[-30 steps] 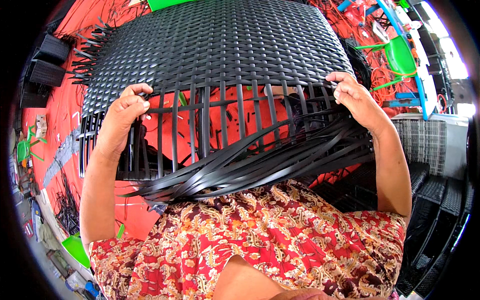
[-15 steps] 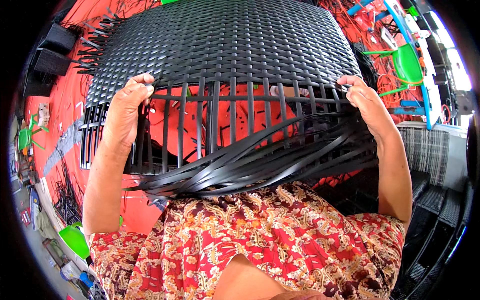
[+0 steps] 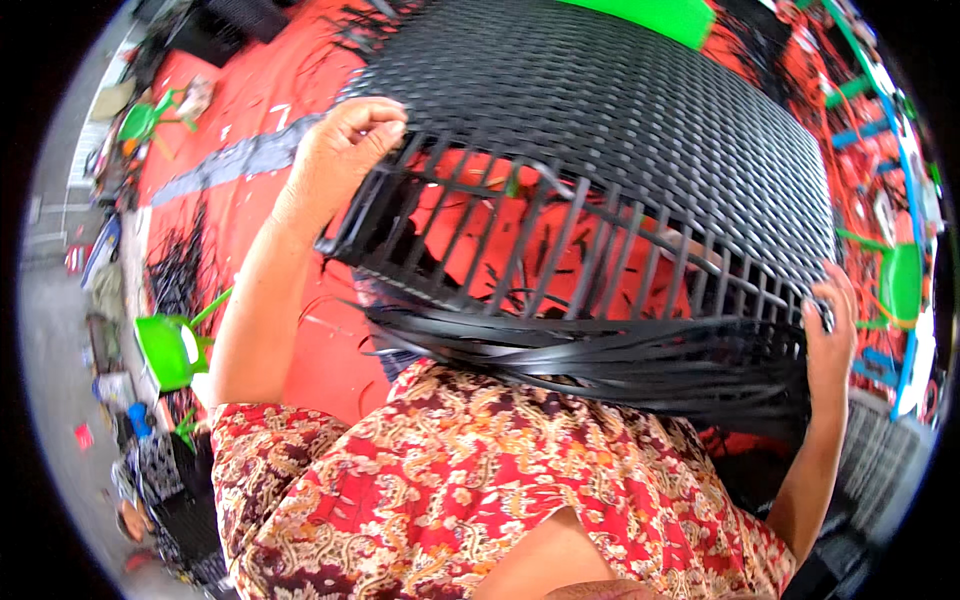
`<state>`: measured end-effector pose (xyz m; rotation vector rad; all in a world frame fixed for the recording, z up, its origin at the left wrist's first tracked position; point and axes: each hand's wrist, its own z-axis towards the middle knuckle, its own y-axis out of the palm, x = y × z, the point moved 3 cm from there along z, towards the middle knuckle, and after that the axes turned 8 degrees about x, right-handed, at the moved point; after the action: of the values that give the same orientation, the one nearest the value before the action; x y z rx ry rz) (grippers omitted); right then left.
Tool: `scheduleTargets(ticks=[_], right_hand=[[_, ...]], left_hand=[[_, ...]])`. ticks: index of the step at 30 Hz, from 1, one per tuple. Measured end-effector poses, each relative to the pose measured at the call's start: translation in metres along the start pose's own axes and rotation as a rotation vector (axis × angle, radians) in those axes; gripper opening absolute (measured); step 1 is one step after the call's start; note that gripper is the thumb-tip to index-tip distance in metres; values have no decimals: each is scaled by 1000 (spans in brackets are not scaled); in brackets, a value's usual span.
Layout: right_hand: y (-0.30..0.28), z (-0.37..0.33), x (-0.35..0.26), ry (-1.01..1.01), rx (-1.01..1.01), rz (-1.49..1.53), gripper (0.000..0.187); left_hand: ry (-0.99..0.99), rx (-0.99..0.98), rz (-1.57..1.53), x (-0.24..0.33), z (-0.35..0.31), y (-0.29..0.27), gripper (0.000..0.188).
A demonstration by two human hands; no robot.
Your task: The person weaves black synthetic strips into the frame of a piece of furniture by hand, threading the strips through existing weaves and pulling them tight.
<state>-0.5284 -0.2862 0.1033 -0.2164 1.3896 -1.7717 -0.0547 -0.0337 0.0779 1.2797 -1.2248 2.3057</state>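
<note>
A large panel of black woven plastic wicker (image 3: 600, 110) lies in front of me, its near part still bare slats (image 3: 560, 245). My left hand (image 3: 350, 145) is closed in a pinch at the left end of the weave's near edge, on a black plastic strip (image 3: 690, 252) that runs across the slats. At the right end, my right hand (image 3: 832, 315) curls its fingers at the panel's side edge around the strip; blur hides the exact grip. A thick bundle of loose black strips (image 3: 560, 350) hangs across the slats close to my body.
Red floor covering (image 3: 240, 130) with scattered black scraps spreads around and shows through the slats. Green plastic chairs stand at the left (image 3: 165, 350) and right (image 3: 900, 285). Something bright green (image 3: 650, 18) touches the panel's far edge. A black strip pile (image 3: 180, 260) lies at left.
My view has turned, so the panel now slants down to the right. The loose bundle lies flatter across the near slats. Both hands stay at the ends of the woven edge.
</note>
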Motion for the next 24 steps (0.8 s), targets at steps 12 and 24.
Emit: scheduleTargets(ticks=[12, 24], right_hand=[[10, -8, -25, 7, -150, 138, 6], [10, -17, -37, -3, -117, 99, 6]], left_hand=[[-857, 60, -385, -134, -32, -83, 38], [-578, 455, -101, -169, 49, -128, 30]])
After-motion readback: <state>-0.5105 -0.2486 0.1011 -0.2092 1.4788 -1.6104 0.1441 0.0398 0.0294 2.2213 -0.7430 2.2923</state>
